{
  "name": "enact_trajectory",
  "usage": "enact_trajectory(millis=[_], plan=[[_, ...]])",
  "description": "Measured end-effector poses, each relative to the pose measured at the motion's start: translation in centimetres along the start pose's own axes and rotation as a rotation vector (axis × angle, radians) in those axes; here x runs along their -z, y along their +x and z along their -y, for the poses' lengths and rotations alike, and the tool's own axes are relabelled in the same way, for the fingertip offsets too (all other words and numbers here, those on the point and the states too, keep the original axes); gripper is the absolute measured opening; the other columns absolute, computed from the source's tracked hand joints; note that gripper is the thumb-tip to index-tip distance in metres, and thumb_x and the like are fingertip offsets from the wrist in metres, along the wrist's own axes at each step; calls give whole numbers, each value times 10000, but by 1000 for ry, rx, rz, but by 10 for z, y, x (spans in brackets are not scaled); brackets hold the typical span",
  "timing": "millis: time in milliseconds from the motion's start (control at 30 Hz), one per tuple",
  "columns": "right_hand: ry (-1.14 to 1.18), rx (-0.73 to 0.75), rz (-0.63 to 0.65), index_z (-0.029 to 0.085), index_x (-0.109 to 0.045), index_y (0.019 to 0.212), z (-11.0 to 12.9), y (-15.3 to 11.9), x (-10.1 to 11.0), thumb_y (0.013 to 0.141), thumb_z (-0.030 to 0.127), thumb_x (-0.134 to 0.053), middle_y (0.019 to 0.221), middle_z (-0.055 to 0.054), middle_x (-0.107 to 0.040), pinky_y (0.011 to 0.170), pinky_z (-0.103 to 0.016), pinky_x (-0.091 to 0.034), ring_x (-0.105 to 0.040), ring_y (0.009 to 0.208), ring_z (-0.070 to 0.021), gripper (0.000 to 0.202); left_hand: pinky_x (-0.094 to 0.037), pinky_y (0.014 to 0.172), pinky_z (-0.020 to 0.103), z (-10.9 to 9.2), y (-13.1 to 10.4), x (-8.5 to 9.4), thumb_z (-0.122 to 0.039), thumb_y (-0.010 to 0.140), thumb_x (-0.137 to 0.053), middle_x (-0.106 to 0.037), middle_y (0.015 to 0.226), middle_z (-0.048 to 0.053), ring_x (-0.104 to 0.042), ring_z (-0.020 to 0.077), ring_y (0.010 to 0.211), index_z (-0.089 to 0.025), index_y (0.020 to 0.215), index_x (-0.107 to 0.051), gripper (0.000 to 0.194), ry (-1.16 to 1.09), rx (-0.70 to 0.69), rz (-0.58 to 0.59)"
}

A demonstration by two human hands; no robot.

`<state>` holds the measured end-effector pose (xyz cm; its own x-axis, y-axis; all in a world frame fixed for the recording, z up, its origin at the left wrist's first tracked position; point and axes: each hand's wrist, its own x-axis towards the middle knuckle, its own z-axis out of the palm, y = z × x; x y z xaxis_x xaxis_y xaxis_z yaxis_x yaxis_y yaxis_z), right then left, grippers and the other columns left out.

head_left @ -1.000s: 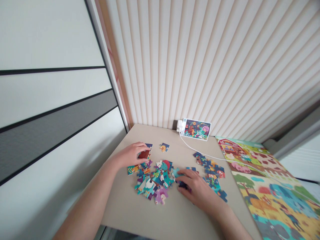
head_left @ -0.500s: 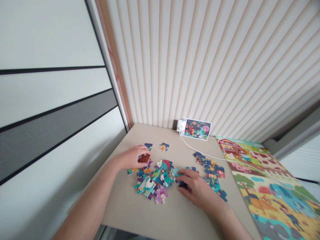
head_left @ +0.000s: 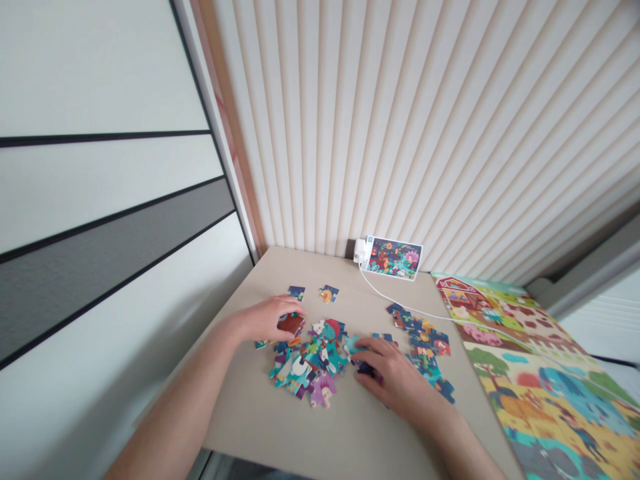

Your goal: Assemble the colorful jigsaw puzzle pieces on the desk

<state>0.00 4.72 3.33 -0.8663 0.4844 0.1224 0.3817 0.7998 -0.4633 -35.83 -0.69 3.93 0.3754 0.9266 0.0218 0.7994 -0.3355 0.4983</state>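
head view: two bare forearms reach over a beige table (head_left: 345, 443) scattered with bright jigsaw pieces.
left hand: the left hand (head_left: 263, 319) is curled, its thumb and fingers seeming to pinch a brown piece (head_left: 291, 323) beside the upper left of the loose pile (head_left: 325, 353).
blue pieces: the hand has drawn slightly back toward the person, taking the brown piece along; a small blue piece (head_left: 297, 293), partly covered a second ago, now lies fully exposed. those two are apart, so i judge them not joined. a blue piece with an orange crescent (head_left: 328, 294) lies to its right, where it was.
right hand: the right hand (head_left: 395, 373) has not moved. its fingers are loosely spread over a dark piece (head_left: 367, 369), fingertips by a pale blue piece (head_left: 351, 346); whether it grips either, i cannot tell.
linked pieces: a cluster (head_left: 423, 348) lies right of that hand, seemingly partly joined.
picture card: propped at the back, the card (head_left: 395, 257) stands beside a white plug (head_left: 359, 251) with a trailing cable (head_left: 425, 315).
farm and safari pictures: a farm picture (head_left: 500, 310) and a safari picture (head_left: 550, 407) lie flat at the right.
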Motion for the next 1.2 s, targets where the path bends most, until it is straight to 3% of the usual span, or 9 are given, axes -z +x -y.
enact_trajectory(millis=[367,1200], plan=[[13,-15,13,290,-681,1175,1,0,1,953,277,-599,1322,-74,-609,1055,-397,-458,-597,1197,-237,236,-445,1027,334,0,-3,-3,-262,752,-749,-600,1243,66,-590,247,1154,-254,1212,-652,470,-16,52,19],[9,-10,11,288,-677,1169,2,0,2,955,266,-603,1307,-65,-616,1060,-387,-441,-600,1182,-229,228,-457,974,310,-6,1,1,-359,812,-746,-587,1188,56,-609,221,1072,-273,1185,-670,390,87,21,-95]])
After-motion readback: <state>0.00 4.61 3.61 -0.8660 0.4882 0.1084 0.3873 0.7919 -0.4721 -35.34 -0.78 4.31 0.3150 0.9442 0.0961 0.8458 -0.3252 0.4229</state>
